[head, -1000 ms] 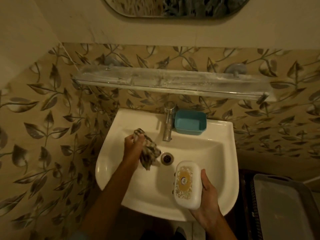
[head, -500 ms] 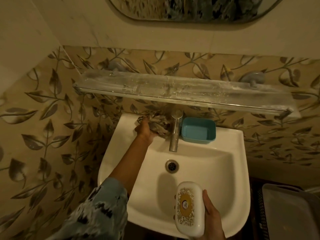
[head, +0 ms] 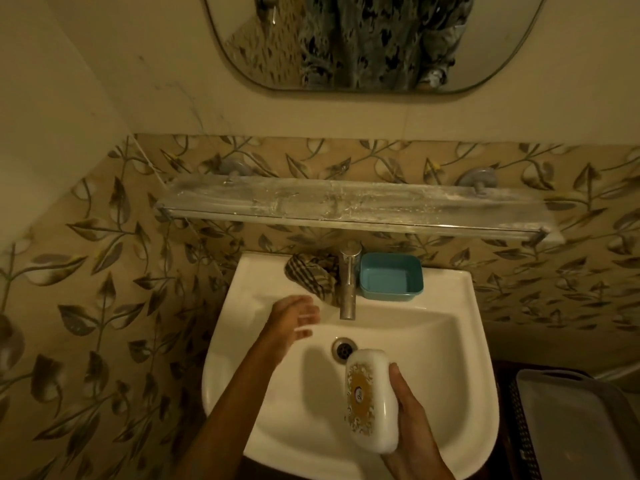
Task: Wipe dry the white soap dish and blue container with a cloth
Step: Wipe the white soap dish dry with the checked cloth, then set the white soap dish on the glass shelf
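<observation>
My right hand point(head: 410, 419) grips the white soap dish point(head: 372, 400), which has a gold pattern on its lid, over the front right of the white sink point(head: 460, 341). The checked cloth point(head: 313, 277) lies bunched on the sink's back ledge, left of the tap point(head: 349, 282). My left hand point(head: 294, 318) hovers over the basin's left side, empty, fingers spread, a short way in front of the cloth. The blue container point(head: 391, 277) stands open and upright on the back ledge, right of the tap.
A dusty glass shelf point(head: 346, 206) juts out above the sink, and a mirror point(head: 374, 39) hangs higher on the wall. The drain point(head: 343, 348) sits mid-basin. A grey plastic crate point(head: 581, 427) stands to the right of the sink.
My left hand carried the cloth from over the basin to the back ledge, let go of it there, and drew back toward me. The soap dish stayed in my right hand.
</observation>
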